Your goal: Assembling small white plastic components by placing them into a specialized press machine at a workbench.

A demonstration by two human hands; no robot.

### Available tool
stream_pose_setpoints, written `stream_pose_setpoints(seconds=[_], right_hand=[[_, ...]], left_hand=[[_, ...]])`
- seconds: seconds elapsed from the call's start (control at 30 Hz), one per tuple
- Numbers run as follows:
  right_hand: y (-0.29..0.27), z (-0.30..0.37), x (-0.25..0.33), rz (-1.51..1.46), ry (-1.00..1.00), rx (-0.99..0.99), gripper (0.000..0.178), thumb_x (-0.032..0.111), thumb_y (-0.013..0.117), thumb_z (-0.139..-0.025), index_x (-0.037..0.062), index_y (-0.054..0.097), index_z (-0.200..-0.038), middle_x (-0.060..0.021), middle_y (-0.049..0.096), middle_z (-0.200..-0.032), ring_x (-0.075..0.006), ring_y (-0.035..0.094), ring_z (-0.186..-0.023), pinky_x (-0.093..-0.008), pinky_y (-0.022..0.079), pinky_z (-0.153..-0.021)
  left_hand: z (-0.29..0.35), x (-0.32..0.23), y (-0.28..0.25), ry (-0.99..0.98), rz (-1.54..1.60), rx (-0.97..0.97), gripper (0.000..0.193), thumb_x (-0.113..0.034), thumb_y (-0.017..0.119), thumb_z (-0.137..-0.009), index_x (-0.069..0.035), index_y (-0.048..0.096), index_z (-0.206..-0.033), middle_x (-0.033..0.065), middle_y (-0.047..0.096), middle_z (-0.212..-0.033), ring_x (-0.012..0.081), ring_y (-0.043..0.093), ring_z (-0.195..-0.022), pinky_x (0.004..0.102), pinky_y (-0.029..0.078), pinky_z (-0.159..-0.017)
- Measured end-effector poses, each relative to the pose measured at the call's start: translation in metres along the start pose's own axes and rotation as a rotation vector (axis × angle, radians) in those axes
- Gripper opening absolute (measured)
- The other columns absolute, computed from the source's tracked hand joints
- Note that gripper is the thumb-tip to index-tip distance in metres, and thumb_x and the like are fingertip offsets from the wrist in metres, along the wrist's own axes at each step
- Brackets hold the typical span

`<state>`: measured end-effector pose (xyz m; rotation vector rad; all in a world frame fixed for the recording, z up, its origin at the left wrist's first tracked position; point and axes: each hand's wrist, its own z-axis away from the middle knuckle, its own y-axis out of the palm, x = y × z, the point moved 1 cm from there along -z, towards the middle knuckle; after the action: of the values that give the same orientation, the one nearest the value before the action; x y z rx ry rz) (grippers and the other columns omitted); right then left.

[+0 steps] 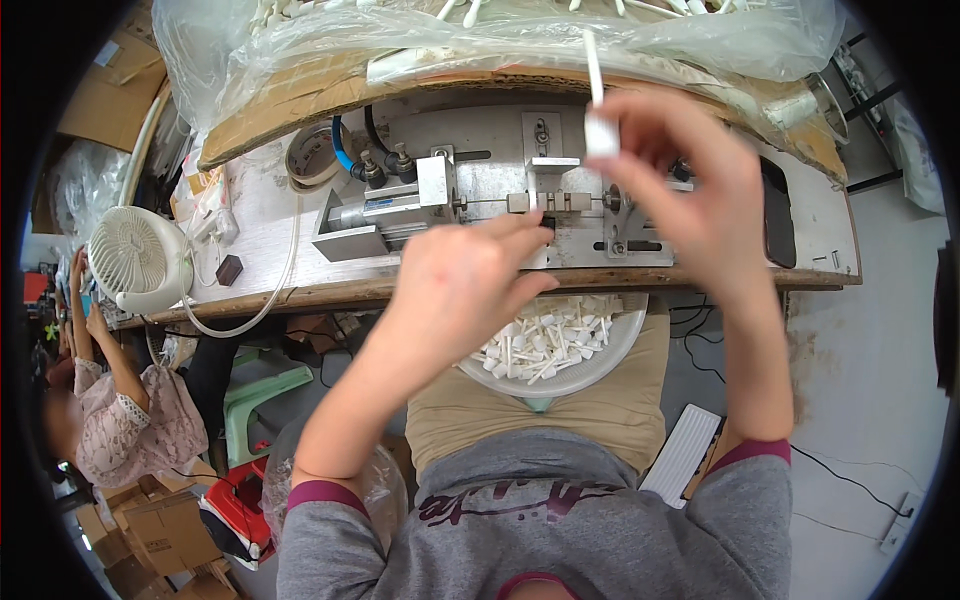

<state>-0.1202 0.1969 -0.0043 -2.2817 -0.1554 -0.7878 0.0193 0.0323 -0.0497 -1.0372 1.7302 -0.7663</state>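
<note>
My right hand (pixel 705 175), raised over the right half of the bench, pinches a white plastic piece (pixel 601 135) with a thin stem pointing up and a wider end between finger and thumb. My left hand (pixel 450 285) reaches to a small metal clamping fixture (pixel 565 202), fingers stretched out and thumb apart. Its fingertips are at a white stem (pixel 533 188) standing in the fixture; whether they press on it I cannot tell. Below the bench edge, a white basket (pixel 625 345) on my lap holds many similar white pieces (pixel 545 345).
An air cylinder (pixel 385 212) lies left of the fixture, with hoses. A tape roll (pixel 312 157), a white fan (pixel 138 255) and a black phone (pixel 778 215) are on the bench. Plastic-lined cardboard (pixel 290 105) with more pieces lies behind. A co-worker (pixel 140 425) is at far left.
</note>
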Motion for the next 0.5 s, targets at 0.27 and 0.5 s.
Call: stream_pose_setpoints(seconds=[0.27, 0.5], right_hand=[[0.049, 0.078, 0.016, 0.320, -0.162, 0.065, 0.032, 0.004, 0.076, -0.074, -0.0009, 0.067, -0.104, -0.0176, 0.070, -0.126, -0.0247, 0.071, -0.085, -0.0348, 0.058, -0.073], [0.067, 0.068, 0.008, 0.511, -0.120, 0.248, 0.027, 0.012, 0.080, -0.078, 0.0037, 0.067, -0.100, -0.0137, 0.073, -0.125, -0.0213, 0.066, -0.053, -0.0304, 0.054, -0.051]], left_hand=[[-0.124, 0.046, -0.083, -0.012, -0.088, -0.446, 0.023, -0.016, 0.080, -0.085, 0.001, 0.076, -0.100, 0.0175, 0.076, -0.103, 0.0277, 0.073, -0.088, 0.0368, 0.058, -0.078], [-0.183, 0.075, -0.056, -0.284, -0.590, -0.199, 0.038, -0.036, 0.078, -0.083, 0.000, 0.077, -0.097, 0.0220, 0.074, -0.107, 0.0367, 0.072, -0.100, 0.0453, 0.057, -0.088]])
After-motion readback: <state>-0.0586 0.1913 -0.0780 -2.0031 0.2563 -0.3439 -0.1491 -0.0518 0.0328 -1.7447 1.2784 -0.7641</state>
